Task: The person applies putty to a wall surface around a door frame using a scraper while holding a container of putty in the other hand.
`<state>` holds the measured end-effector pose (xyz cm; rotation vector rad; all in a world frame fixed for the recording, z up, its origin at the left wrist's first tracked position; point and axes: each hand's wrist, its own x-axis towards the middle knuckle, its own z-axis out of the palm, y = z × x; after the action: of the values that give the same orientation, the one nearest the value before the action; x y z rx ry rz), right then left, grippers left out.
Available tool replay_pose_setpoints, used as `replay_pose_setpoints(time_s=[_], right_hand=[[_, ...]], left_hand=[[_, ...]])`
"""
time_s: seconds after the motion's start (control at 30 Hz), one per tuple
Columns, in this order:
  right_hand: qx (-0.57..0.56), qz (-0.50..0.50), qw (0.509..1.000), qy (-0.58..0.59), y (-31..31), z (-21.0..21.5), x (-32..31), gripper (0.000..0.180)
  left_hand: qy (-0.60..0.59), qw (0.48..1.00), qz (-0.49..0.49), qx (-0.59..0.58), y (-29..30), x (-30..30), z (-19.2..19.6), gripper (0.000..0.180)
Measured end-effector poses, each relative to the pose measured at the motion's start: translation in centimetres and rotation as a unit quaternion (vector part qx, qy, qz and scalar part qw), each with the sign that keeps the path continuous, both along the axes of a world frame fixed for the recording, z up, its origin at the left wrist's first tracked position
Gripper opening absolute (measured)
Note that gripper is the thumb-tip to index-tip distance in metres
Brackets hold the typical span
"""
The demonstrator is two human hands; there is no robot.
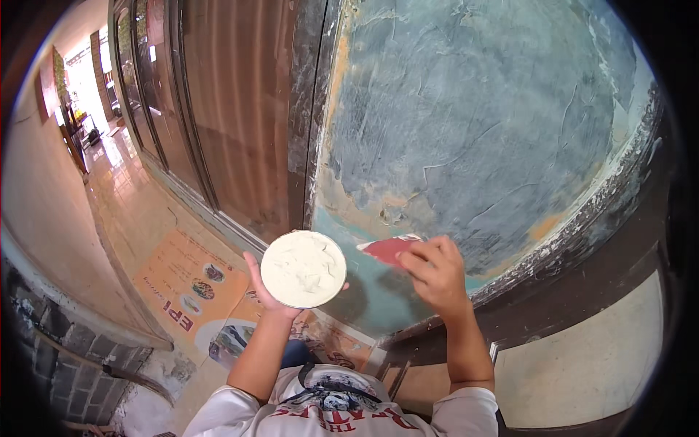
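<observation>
My left hand supports a round tub from beneath, thumb at its left side and fingertips showing at its right. Cream-coloured putty fills it up to the rim, its surface ridged. In my right hand, pinched between thumb and fingers, is a flat red putty scraper. White putty lines the scraper's far edge. The blade is at the lower part of a blue-grey wall panel with smeared, streaked patches; whether it touches the surface I cannot tell.
Left of the panel stands a brown-framed door. Orange printed sheets cover part of the floor. A dark, white-spattered ledge borders the panel on the right. Grey blockwork is at lower left, and a tiled passage runs away at far left.
</observation>
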<state>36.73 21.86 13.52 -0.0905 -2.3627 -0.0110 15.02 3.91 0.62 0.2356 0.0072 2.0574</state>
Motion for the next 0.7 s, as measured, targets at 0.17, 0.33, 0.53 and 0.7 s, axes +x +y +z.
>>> replay_pose_setpoints(time_s=[0.17, 0.33, 0.53, 0.7], right_hand=[[0.134, 0.02, 0.99, -0.038, -2.8, 1.8, -0.1, 0.029], [0.168, 0.003, 0.985, -0.05, -3.0, 2.4, -0.6, 0.031], [0.202, -0.001, 0.977, -0.076, -3.7, 3.4, -1.7, 0.026], [0.205, -0.009, 0.975, -0.079, -4.3, 3.5, -2.5, 0.027]], left_hand=[[0.078, 0.996, -0.016, 0.051, 0.5, -0.4, 1.7, 0.108], [0.056, 0.993, -0.031, 0.096, 1.1, -1.3, 3.2, 0.107], [0.066, 0.99, -0.049, 0.115, 1.5, -2.6, 3.6, 0.108], [0.052, 0.998, -0.02, 0.019, 1.2, -3.5, 3.1, 0.108]])
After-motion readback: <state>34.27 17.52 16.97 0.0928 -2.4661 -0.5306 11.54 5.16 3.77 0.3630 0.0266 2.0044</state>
